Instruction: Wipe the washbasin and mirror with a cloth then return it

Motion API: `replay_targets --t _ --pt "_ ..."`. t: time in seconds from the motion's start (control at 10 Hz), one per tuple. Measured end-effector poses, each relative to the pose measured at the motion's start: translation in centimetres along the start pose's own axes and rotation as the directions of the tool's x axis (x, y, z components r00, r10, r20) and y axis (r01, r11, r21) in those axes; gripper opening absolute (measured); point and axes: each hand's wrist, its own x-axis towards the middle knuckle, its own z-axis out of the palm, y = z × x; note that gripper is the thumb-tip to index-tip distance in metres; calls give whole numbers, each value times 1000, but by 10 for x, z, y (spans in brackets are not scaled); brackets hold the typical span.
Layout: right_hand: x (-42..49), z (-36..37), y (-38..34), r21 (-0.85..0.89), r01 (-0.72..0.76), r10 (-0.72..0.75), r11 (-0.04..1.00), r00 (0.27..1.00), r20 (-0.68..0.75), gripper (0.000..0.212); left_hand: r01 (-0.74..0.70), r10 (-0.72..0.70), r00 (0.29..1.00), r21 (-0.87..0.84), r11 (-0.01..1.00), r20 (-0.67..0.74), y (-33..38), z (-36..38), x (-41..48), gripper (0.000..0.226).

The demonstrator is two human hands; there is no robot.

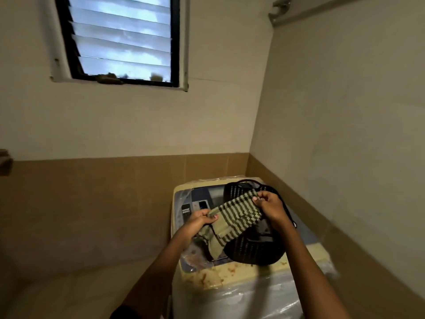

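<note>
A green cloth with dark stripes (pixel 232 218) is stretched between both my hands above a black plastic basket (pixel 255 249). My left hand (pixel 197 223) pinches its lower left corner. My right hand (pixel 270 204) pinches its upper right corner. The cloth's lower end hangs down beside the basket's left rim. No washbasin or mirror is in view.
The basket stands on a plastic-wrapped, stained washing machine (pixel 232 279) set in the room's corner. Brown tiled walls (pixel 92 203) run behind and along the right. A louvred window (pixel 122 38) sits high on the back wall. A small ledge (pixel 5 162) juts out at the left edge.
</note>
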Motion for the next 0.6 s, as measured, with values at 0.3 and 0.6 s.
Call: replay_targets --t 0.3,0.6 --pt "32 -2 52 -302 -188 241 935 959 149 31 68 -72 990 -43 997 -119 -30 27 46 23" --pt "42 19 31 -484 -122 315 866 886 340 25 -7 46 981 201 980 -189 -24 9 12 57"
